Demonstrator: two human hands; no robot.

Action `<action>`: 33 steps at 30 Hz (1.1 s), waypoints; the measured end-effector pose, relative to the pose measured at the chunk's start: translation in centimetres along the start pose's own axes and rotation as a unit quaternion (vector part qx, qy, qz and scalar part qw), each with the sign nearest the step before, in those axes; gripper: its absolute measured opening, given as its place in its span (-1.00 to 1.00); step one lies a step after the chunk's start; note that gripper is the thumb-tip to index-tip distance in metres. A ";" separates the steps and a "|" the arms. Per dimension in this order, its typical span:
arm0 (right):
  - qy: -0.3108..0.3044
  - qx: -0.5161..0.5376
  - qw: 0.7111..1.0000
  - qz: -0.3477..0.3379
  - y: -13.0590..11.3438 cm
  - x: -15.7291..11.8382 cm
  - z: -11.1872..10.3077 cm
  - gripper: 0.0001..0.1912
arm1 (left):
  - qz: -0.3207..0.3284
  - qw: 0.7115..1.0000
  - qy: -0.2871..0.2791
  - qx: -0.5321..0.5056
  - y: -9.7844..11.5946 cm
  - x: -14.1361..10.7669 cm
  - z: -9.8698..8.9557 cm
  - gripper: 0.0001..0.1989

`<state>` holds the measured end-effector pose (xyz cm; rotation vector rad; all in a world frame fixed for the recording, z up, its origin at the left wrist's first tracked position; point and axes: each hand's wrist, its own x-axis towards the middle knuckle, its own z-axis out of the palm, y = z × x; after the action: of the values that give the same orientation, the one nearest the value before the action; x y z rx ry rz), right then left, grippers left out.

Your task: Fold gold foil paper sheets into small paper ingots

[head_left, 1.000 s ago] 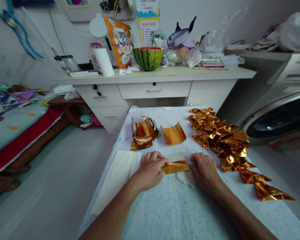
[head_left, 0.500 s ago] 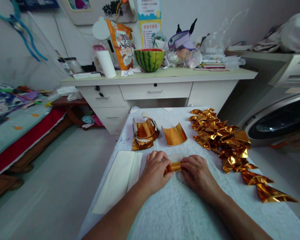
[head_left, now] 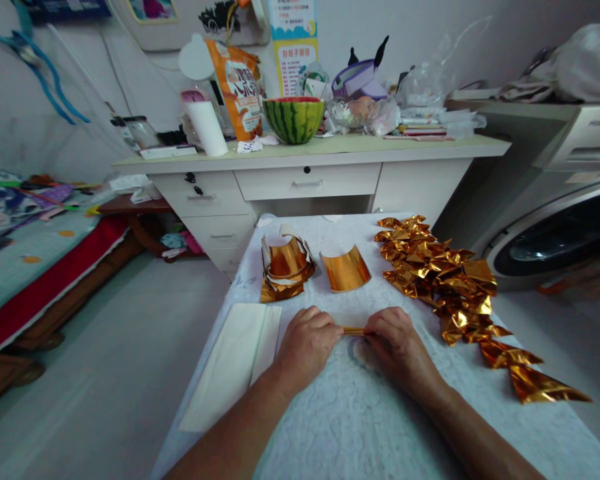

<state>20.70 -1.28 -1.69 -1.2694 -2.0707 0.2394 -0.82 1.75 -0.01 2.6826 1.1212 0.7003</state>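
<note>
Between my hands a sheet of gold foil paper (head_left: 353,330) shows as a narrow folded strip. My left hand (head_left: 309,340) pinches its left end, and my right hand (head_left: 394,340) grips the right end; the fingers hide both ends. Just beyond lies a single curved gold foil sheet (head_left: 347,270). A stack of curled gold sheets with white backs (head_left: 286,265) is to its left. Folded white paper (head_left: 230,367) lies flat beside my left forearm. To the right, several folded gold foil pieces (head_left: 437,267) form a long pile.
A cloth-covered table (head_left: 330,427) carries the papers. Behind it stands a white desk (head_left: 310,179) with a cut watermelon (head_left: 294,121), an orange snack bag (head_left: 239,90) and a paper roll (head_left: 208,129). A washing machine (head_left: 570,193) is at right, a bed (head_left: 45,267) at left.
The gold paper between my hands has gone from a wider rolled band to a thin strip. Both hands still hold its ends. The view has shifted slightly.
</note>
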 end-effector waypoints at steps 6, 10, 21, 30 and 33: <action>0.040 -0.014 0.999 -0.031 -0.4 0.0 -0.9 -0.90 | -0.045 0.996 0.026 0.073 -0.8 -0.1 -0.2 -0.84; 0.073 -0.057 0.995 -0.049 -0.8 -0.2 -1.3 -0.95 | -0.080 0.991 0.080 0.064 -1.6 -0.2 -0.1 -0.86; -0.004 -0.092 0.994 -0.061 -1.8 -0.3 -0.3 -0.90 | -0.004 0.995 -0.026 -0.097 1.4 -0.2 0.3 -0.66; -0.148 -0.016 0.989 -0.022 -1.8 -0.2 -0.7 -0.81 | 0.004 0.992 -0.090 -0.084 0.6 -0.4 1.2 -0.89; -0.163 0.022 0.986 -0.001 -1.5 -0.2 -0.8 -0.78 | 0.002 0.992 -0.095 -0.083 0.9 -0.4 0.8 -0.86</action>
<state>20.17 -2.37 -0.49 -1.2681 -2.3248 0.5178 -0.10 0.84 -0.59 2.5499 0.9650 0.5019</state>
